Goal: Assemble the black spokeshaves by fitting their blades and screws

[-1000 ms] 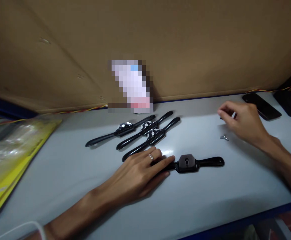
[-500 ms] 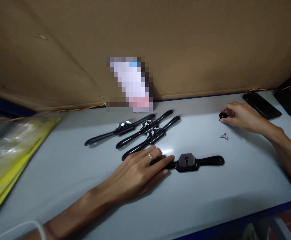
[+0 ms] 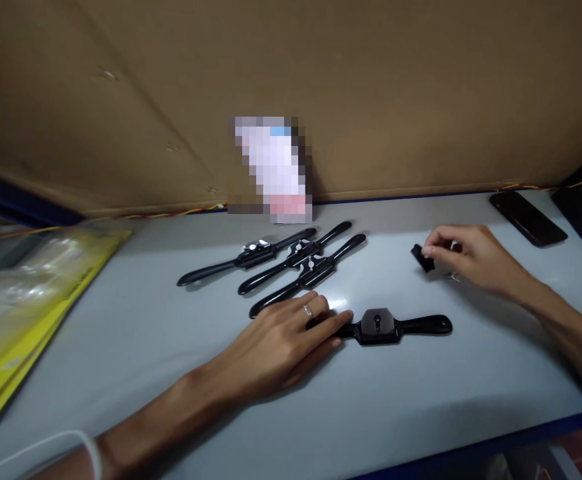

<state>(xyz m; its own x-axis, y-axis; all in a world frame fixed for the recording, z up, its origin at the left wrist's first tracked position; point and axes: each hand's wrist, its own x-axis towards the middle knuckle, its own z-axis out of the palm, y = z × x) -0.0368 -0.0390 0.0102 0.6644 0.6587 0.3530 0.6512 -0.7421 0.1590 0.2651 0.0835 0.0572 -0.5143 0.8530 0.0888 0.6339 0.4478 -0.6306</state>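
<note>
My left hand (image 3: pixel 275 343) lies over the left handle of a black spokeshave (image 3: pixel 423 325), its fingers closed round that handle. The flat grey blade (image 3: pixel 372 323) with a keyhole slot sits on the tool's body. Above and to the right, my right hand (image 3: pixel 475 257) pinches a small black lever cap (image 3: pixel 423 259) between thumb and fingers, held tilted over the table. A silver wing screw (image 3: pixel 455 277) shows partly below that hand. Behind my left hand rest three more spokeshaves (image 3: pixel 339 252), side by side at a slant, with bright metal screws at their middles.
A black phone (image 3: pixel 528 219) and another dark flat object (image 3: pixel 581 212) lie at the back right. Clear plastic bags on a yellow sheet (image 3: pixel 65 303) cover the left side. A pixelated upright item (image 3: pixel 275 160) leans on the cardboard wall (image 3: pixel 395 100).
My right hand has moved left and toward me with the lever cap, now partly over the wing screw. My left hand stays on the spokeshave. The view has shifted slightly.
</note>
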